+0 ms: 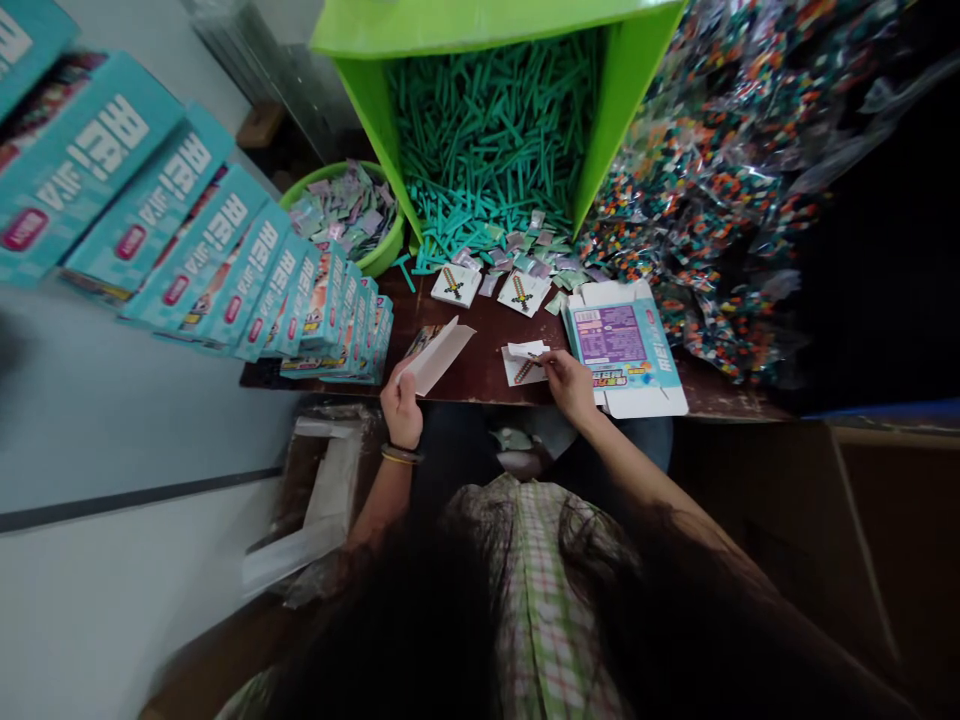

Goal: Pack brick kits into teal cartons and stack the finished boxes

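Observation:
My left hand (pixel 403 408) is closed on the near end of a partly folded carton (pixel 444 360), white inside, raised at a tilt over the table's front edge. My right hand (pixel 568 386) pinches the right edge of a small white leaflet (pixel 525 368) with a pixel-style sword printed on it. It rests low over the brown table (pixel 484 385). Beyond the hands are two small white stacks with the same sword picture, the left stack (pixel 455 287) and the right stack (pixel 525 292). A flattened turquoise box (pixel 660 350) lies beside my right hand.
A green bin (pixel 621 120) of turquoise sticks stands at the back. Left of it is a green basin (pixel 384 258) of small packets. Several turquoise boxes (pixel 202 240) line the left side. Clear bags of colourful pieces (pixel 720 210) are heaped at right.

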The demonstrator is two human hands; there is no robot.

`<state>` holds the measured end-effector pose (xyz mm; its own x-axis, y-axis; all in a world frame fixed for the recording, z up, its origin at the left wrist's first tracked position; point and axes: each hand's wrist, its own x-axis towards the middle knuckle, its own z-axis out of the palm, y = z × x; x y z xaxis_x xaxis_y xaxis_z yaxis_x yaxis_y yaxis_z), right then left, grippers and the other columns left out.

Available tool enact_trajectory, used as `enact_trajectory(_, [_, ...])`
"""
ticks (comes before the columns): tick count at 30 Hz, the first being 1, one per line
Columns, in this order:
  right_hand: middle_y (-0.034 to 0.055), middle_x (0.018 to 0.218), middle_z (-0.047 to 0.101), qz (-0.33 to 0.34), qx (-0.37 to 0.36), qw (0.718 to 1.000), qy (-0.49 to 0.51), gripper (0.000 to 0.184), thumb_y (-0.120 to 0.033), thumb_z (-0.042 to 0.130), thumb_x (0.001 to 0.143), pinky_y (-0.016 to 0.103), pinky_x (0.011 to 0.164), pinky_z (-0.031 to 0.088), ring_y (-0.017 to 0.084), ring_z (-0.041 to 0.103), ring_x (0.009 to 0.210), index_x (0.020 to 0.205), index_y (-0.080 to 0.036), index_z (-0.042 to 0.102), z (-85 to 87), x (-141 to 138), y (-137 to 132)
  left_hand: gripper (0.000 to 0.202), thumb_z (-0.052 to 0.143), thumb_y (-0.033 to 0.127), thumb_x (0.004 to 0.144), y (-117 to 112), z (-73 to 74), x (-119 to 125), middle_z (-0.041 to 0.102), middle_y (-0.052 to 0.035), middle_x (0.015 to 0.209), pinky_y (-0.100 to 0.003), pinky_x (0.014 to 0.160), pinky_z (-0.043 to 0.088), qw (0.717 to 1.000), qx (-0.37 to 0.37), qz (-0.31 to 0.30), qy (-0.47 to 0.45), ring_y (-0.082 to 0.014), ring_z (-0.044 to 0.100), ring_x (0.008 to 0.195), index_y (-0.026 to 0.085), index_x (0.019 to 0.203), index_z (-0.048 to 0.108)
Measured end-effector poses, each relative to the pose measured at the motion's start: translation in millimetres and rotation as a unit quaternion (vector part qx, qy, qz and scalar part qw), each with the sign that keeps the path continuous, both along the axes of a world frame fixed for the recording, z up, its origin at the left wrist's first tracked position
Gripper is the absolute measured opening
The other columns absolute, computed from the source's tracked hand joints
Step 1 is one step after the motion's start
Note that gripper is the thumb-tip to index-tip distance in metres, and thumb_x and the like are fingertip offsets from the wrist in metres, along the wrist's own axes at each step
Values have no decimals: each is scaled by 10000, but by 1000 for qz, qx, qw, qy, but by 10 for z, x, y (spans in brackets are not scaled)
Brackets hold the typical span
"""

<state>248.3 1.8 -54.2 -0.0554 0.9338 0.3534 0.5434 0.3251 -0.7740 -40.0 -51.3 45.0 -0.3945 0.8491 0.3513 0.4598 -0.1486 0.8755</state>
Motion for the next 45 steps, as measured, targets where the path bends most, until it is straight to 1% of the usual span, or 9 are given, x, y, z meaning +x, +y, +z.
enact_trajectory(5, [143, 1088, 721, -9, 42, 998, -36, 398, -291, 439, 1031, 439, 919, 554, 281, 666, 1014, 1332, -178, 673, 68, 15, 203, 736, 495, 831, 885, 40, 4, 7, 792, -120, 996, -340, 878, 599, 999, 1, 15, -45, -267, 747, 978, 166, 1014, 782])
enact_trajectory(7, [165, 1109, 695, -9, 52, 997, -51, 431, -260, 405, 1030, 461, 940, 543, 293, 645, 1046, 1354, -155, 669, 72, 37, 252, 720, 514, 834, 872, 59, 23, -9, 784, -102, 938, -335, 856, 602, 998, -6, 17, -59, -265, 744, 961, 171, 973, 776])
enact_trajectory(15, [99, 960, 670, -15, 42, 997, -70, 269, -327, 530, 1013, 384, 829, 540, 238, 629, 904, 952, -200, 759, 206, 170, 319, 685, 568, 822, 849, 76, 81, -43, 762, -90, 863, -332, 806, 603, 995, 0, 8, -96, -260, 737, 910, 164, 874, 757])
enact_trajectory(24, [63, 911, 691, -23, 118, 992, -31, 265, -455, 654, 984, 417, 882, 524, 242, 640, 888, 869, -229, 731, 746, 27, 221, 767, 545, 879, 805, 154, 47, -131, 753, -75, 774, -307, 722, 569, 992, -19, 67, -107, -221, 705, 787, 140, 823, 746])
enact_trajectory(28, [56, 934, 696, 11, 161, 987, -16, 248, -456, 634, 1000, 458, 976, 502, 258, 639, 973, 885, -253, 715, 1058, -141, 204, 739, 544, 844, 834, 167, 42, -142, 765, -96, 817, -314, 751, 574, 992, -25, 48, -115, -236, 716, 838, 137, 857, 756])
enact_trajectory(31, [46, 930, 693, 47, 188, 981, 4, 235, -424, 585, 1031, 493, 1061, 459, 254, 635, 991, 918, -264, 716, 1208, -242, 211, 723, 555, 830, 838, 163, 35, -144, 756, -99, 805, -322, 779, 580, 991, -24, 54, -117, -245, 718, 867, 134, 841, 752])
enact_trajectory(34, [46, 912, 691, 39, 176, 984, 5, 252, -412, 544, 1050, 482, 1019, 478, 247, 633, 961, 956, -268, 729, 1242, -275, 231, 731, 567, 849, 814, 157, 19, -158, 731, -80, 741, -329, 798, 581, 990, -23, 72, -123, -242, 711, 848, 138, 787, 734])
enact_trajectory(38, [45, 862, 681, 4, 149, 989, 2, 258, -422, 597, 1020, 462, 938, 494, 239, 624, 882, 869, -250, 715, 1189, -239, 247, 712, 578, 832, 825, 161, 3, -177, 743, -85, 769, -329, 797, 585, 989, -20, 61, -131, -250, 717, 884, 138, 818, 736])
enact_trajectory(45, [34, 814, 665, -6, 173, 985, -1, 256, -414, 651, 992, 453, 929, 483, 228, 606, 831, 806, -241, 681, 1162, -223, 224, 710, 561, 809, 858, 195, -1, -165, 760, -95, 811, -322, 791, 585, 990, -22, 40, -133, -258, 725, 911, 126, 880, 755])
